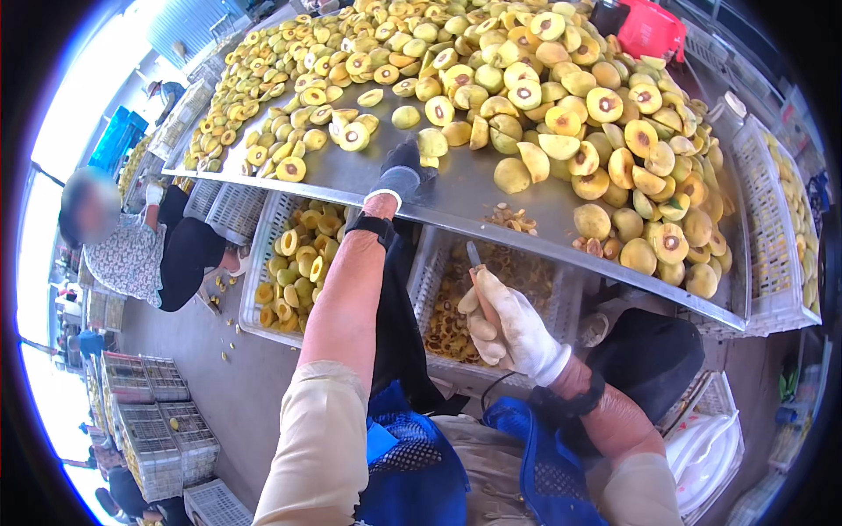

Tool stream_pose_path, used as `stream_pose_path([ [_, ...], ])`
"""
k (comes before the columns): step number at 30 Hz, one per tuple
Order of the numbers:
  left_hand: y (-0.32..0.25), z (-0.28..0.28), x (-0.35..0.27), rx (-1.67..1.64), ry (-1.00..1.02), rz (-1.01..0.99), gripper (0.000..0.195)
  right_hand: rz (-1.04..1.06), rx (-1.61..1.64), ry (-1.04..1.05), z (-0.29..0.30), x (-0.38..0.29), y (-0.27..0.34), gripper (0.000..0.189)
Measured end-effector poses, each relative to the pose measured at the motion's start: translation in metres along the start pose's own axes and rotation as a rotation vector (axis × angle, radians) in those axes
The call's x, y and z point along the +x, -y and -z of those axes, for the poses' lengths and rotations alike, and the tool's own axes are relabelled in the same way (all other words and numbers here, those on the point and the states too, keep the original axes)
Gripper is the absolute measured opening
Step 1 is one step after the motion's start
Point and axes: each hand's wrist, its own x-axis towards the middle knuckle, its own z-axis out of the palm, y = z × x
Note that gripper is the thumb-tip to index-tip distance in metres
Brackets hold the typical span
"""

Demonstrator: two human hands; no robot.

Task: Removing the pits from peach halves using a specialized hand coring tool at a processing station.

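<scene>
My left hand [402, 167], in a dark glove, reaches onto the metal table. Its fingers are against a yellow peach [432, 142]; whether they grip it is unclear. A white glove covers my right hand [513, 322], which is closed around the handle of a small knife [488, 302] over the table's near edge. The knife's short blade points up and away from me. Cut and whole yellow peaches [559, 121] are heaped on the right of the table, and many halves [289, 85] spread over its left. Peach stone pieces [510, 218] lie by the near rim.
Under the table stand a crate of pitted peach halves [299, 263] and a crate of stones and scraps [460, 309]. A crate of fruit [766, 217] adjoins the table's right end. A person [125, 243] sits at left. Stacked crates [154, 421] stand behind. A red bag [651, 29] is at far right.
</scene>
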Motion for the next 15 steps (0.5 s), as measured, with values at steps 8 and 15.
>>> stream_pose_path([
  [8,0.018,0.034,-0.039,-0.961,0.046,0.141,0.043,0.106,-0.092,-0.040,0.001,-0.006,0.015,0.051],
  [15,-0.062,0.033,-0.058,-0.875,0.209,0.052,0.029,0.247,-0.107,-0.096,0.015,-0.004,0.018,0.050],
])
